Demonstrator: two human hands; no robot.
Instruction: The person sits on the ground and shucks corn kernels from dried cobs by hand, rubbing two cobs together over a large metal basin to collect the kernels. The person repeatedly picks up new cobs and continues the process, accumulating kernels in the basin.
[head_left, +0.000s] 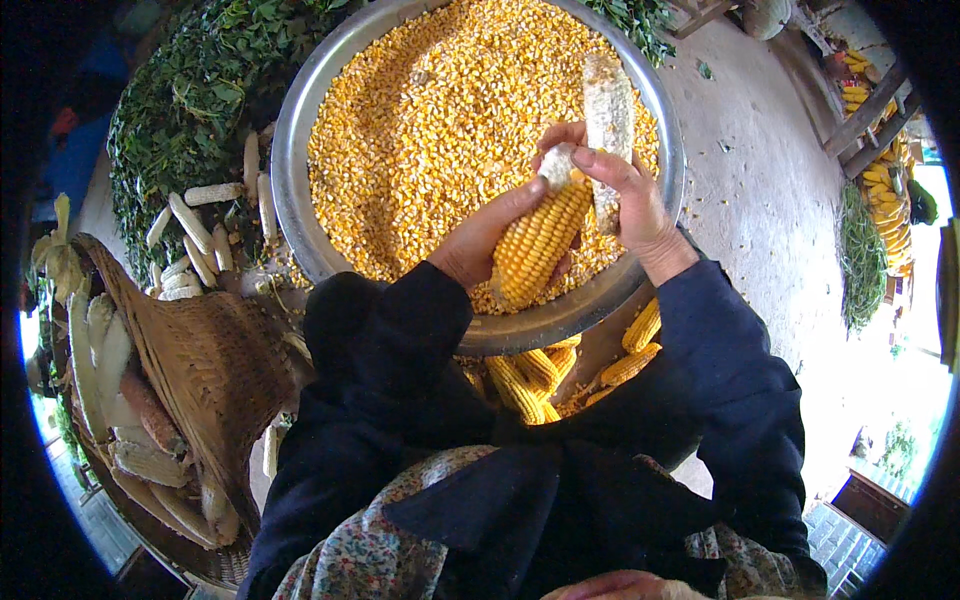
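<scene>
My left hand (480, 236) is closed around a yellow ear of corn (544, 244), held at a slant over a wide metal basin (291, 180). Kernels cover most of the ear, while its upper end is bare and whitish. In my right hand (637, 199) is a bare corn cob (609, 105), upright and pressed along the ear's upper side. My right thumb lies by the ear's bared end. Loose corn kernels (442, 120) fill much of the basin beneath both hands. Some fingers are hidden behind the ear and the cob.
At left stands a woven basket (217, 352) with bare cobs (150, 461) inside. More cobs (196, 225) lie on the ground beside leafy green stalks (210, 90). Unshelled ears (532, 375) lie below the basin's near rim. A wooden frame (870, 105) stands at far right.
</scene>
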